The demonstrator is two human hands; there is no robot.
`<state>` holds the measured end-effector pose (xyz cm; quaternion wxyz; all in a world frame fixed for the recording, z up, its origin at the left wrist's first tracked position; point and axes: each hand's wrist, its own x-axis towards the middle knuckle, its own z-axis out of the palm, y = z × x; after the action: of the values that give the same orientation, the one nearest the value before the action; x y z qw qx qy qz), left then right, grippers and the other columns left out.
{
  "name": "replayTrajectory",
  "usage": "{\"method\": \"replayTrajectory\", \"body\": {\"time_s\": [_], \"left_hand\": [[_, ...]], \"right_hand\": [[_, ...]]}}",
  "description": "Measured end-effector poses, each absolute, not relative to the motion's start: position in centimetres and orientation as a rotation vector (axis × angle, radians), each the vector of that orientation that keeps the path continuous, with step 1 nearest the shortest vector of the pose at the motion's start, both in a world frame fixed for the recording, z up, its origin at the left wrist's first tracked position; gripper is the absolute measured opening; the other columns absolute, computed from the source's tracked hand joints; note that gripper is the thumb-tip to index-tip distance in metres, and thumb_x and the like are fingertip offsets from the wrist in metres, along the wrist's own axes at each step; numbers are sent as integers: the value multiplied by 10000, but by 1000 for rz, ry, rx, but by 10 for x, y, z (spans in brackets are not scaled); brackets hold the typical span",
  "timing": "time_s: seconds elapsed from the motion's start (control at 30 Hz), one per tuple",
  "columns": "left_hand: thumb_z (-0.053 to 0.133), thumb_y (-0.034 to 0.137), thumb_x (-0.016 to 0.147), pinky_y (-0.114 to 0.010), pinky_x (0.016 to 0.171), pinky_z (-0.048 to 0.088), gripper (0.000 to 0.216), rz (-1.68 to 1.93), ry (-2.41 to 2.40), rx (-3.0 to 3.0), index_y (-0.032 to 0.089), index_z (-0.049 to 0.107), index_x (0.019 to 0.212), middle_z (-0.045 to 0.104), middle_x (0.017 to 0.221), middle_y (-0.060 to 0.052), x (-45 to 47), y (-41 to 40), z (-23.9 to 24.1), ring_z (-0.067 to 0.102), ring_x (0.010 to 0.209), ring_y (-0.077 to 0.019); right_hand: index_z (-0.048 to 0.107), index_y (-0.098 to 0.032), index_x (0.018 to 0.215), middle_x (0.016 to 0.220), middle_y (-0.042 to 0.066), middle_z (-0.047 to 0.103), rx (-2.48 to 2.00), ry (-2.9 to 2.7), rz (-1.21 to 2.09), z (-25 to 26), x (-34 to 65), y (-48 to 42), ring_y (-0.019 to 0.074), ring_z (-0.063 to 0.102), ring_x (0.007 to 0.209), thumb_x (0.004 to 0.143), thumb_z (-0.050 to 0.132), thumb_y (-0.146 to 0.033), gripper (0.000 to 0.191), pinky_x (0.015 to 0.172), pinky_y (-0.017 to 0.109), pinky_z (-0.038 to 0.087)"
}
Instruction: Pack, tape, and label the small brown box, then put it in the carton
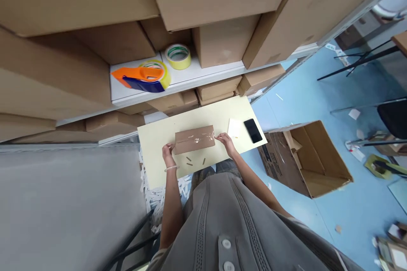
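Lying in the middle of the frame, one small brown box point(194, 146) with clear tape point(206, 136) is on a yellow board point(159, 135), the left hand point(168, 154) at its left end and the right hand point(226, 141) at its right end, fingers bent in close, but I cannot tell if either grips it. Three little brown bits point(189, 164), one white paper point(234, 127) and one black phone point(253, 131) lie there too. Two tape rolls point(182, 64), one in an orange and blue holder point(148, 74), sit on the shelf point(206, 72) up top, and one big open box point(280, 165) at right has brown cardboard point(293, 142) in it.
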<state>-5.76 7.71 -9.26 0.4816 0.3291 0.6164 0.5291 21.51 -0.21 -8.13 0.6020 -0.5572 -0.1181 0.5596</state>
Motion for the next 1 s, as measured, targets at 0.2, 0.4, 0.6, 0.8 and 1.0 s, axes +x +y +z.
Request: {"method": "replayTrajectory", "body": {"time_s": [0.2,0.4,0.6,0.8,1.0], "left_hand": [[583,397,854,-405,1086,281,221,1194,1637,1442,205,567,964,509,1113,-78,-6,87,-37,461,1176,-229],[618,314,841,-397,1107,288,199,800,1040,1402,214,625,1013,565,1152,-102,142,71,-32,487,1199,-257],[662,156,731,-451,1125,246,411,502,1321,1073,168,559,1128,532,1274,-164,239,42,-125,402,1313,-322],[649,143,711,-455,1108,287,545,418,1350,1040,190,506,1236,506,1363,-147,246,31,-156,431,1307,-323],[599,101,731,-486,1104,287,516,415,1350,1130,184,524,1235,542,1319,-150,245,20,-147,468,1271,-322]], "right_hand": [[569,-247,702,829,-1,648,-1539,-97,1165,-110,249,-25,231,612,968,633,704,-553,342,913,363,428],[601,-260,855,1023,22,656,-1733,-3,973,-135,300,-43,217,548,1055,643,671,-480,313,965,355,386],[599,-267,953,1137,33,629,-1719,25,1078,-149,330,-38,223,517,1144,651,673,-479,376,999,373,369],[616,-282,995,1170,31,616,-1640,-54,1188,-156,338,-34,235,512,1149,669,676,-484,389,1011,396,364],[636,-308,1035,1152,23,632,-1579,-92,1270,-154,343,-32,246,494,1195,663,703,-453,405,1033,415,340]]}}
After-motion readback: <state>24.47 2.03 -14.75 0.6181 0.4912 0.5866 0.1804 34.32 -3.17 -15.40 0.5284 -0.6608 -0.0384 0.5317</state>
